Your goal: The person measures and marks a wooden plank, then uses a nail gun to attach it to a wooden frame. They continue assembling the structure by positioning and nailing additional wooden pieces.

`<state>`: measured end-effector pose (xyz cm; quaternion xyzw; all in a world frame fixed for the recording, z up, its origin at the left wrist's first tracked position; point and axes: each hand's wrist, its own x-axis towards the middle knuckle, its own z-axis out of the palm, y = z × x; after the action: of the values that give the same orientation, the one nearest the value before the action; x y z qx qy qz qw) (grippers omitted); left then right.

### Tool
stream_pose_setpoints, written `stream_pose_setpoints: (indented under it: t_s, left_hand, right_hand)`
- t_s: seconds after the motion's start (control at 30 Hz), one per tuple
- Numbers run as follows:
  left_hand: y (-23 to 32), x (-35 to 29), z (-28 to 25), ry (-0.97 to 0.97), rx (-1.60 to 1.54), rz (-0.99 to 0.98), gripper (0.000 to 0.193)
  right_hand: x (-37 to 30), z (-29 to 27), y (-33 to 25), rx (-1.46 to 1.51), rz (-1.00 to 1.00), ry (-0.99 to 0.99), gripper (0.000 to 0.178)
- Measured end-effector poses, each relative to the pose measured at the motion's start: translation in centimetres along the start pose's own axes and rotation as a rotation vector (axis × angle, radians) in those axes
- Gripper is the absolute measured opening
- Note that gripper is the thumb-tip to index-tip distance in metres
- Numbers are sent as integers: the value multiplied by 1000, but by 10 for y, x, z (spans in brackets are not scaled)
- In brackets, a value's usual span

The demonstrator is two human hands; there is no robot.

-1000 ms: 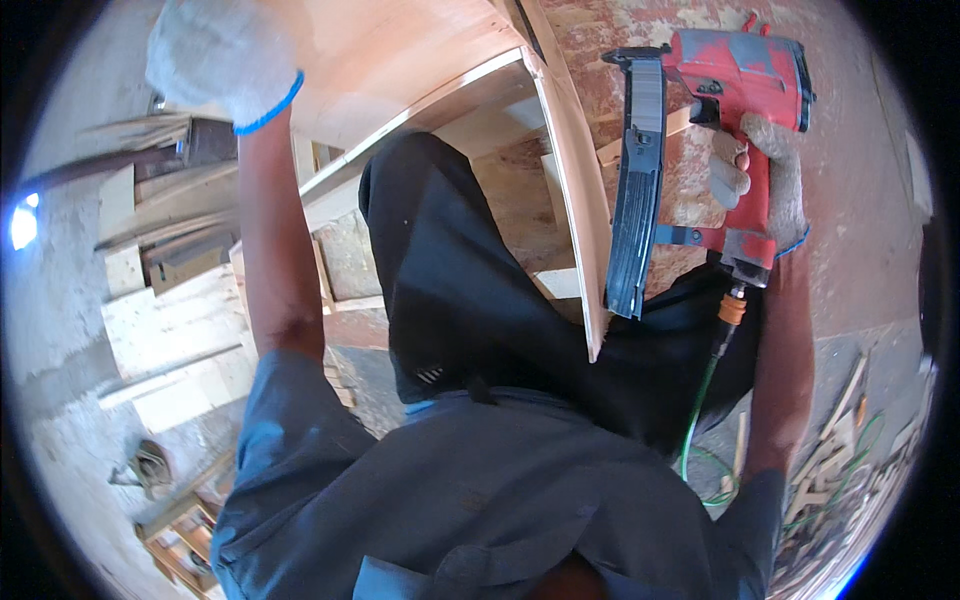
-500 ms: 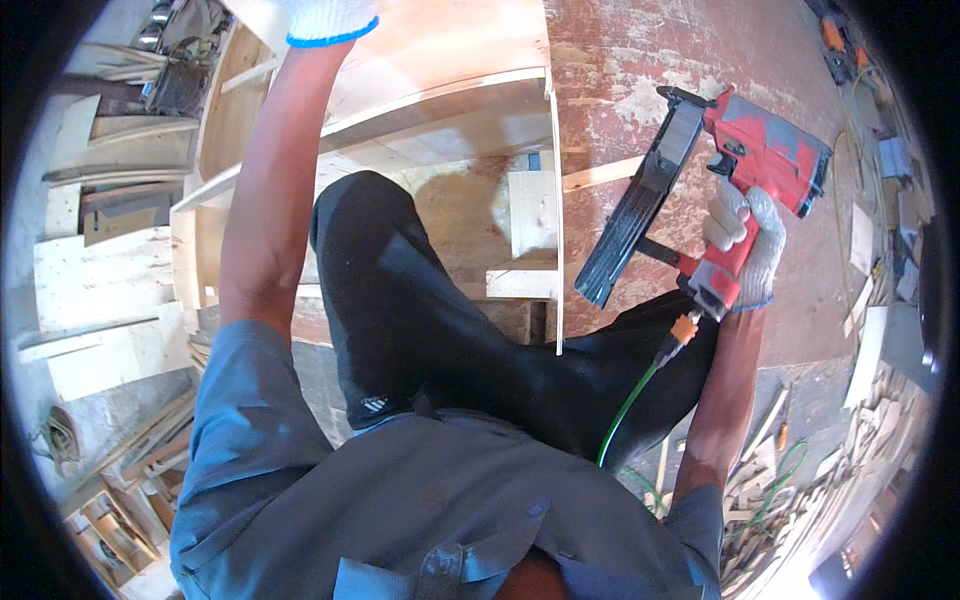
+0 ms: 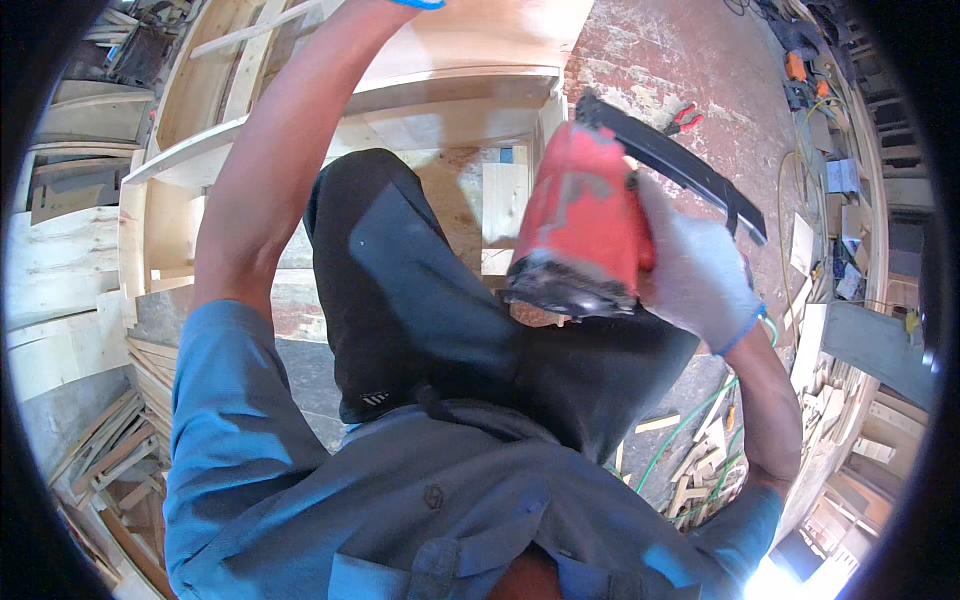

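My right hand point(image 3: 697, 268), in a white glove with a blue cuff, is closed round the handle of a red and black nail gun point(image 3: 580, 215). The tool is turned with its red body toward me, and its long black magazine point(image 3: 690, 165) slants away to the right. Its tip is beside the right end of a pale wooden frame point(image 3: 450, 82), though I cannot tell whether they touch. My left arm reaches up over this frame; only the blue cuff of its glove point(image 3: 418, 3) shows at the top edge, with the fingers out of sight.
Red-handled pliers point(image 3: 686, 120) lie on the worn reddish surface beyond the nail gun. A green air hose point(image 3: 660, 450) runs down at the right by scattered wood offcuts point(image 3: 715, 460). Boards point(image 3: 75, 260) are stacked on the left. My knee point(image 3: 370, 200) is against the frame's near side.
The nail gun has swung round and moved left toward the frame's right end, its red body now facing me. My left hand has slid farther up, almost out of view.
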<state>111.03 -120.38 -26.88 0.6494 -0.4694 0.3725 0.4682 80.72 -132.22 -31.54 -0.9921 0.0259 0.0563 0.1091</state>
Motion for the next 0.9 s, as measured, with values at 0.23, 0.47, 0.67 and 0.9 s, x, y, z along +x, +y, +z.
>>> stream_pose_setpoints:
  t_s: [0.23,0.47,0.67,0.9]
  left_hand:
    - [-17,1,3,41,228,298,17]
    - [-19,-2,-2,70,303,278,22]
    - [-12,2,2,-34,255,187,30]
    - [-7,7,-16,-220,324,166,36]
  right_hand:
    - [34,27,-29,-216,2,-246,49]
    - [55,38,-47,-282,-7,-202,45]
    - [72,53,-39,-376,26,-147,38]
    - [71,56,-49,-436,40,-124,31]
